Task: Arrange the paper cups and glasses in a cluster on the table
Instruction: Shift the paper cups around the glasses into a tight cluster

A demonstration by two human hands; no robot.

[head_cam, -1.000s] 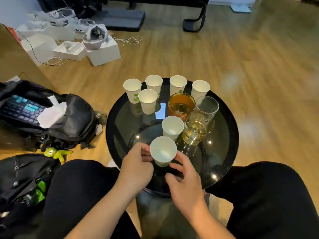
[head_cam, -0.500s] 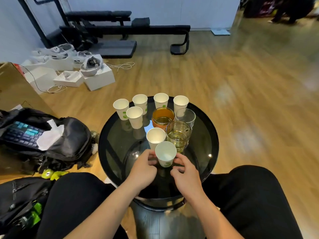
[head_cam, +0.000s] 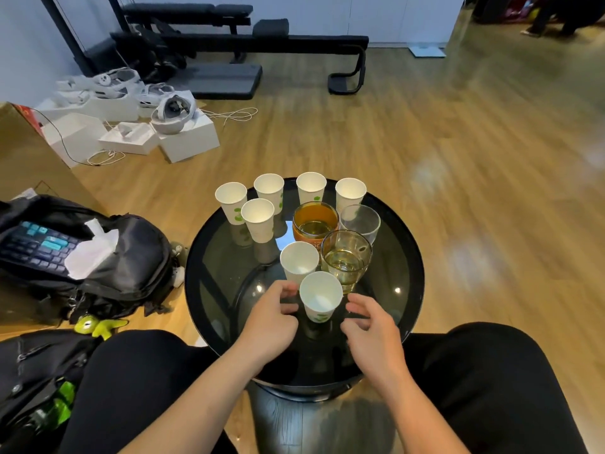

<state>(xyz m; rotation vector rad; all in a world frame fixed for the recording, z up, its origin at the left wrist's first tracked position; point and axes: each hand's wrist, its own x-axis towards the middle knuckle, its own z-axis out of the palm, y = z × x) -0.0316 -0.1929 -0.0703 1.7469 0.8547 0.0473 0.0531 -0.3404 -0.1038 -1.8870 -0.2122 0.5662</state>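
Seven paper cups and three glasses stand on the round bench (head_cam: 209,283), the nearest cup (head_cam: 320,295) just beside its neighbour cup (head_cam: 299,261) and the yellow-filled glass (head_cam: 346,255). Left hand (head_cam: 271,317) and right hand (head_cam: 371,326) flank it, fingers loosely curled, gripping nothing. Nudging it low at the base, I judge, avoids tipping.

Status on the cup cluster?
Mostly done: seven paper cups and three glasses stand on the round table. In hand: the nearest cup sits between the left hand and right hand, both open. Left: closing the gap to the rear cups.
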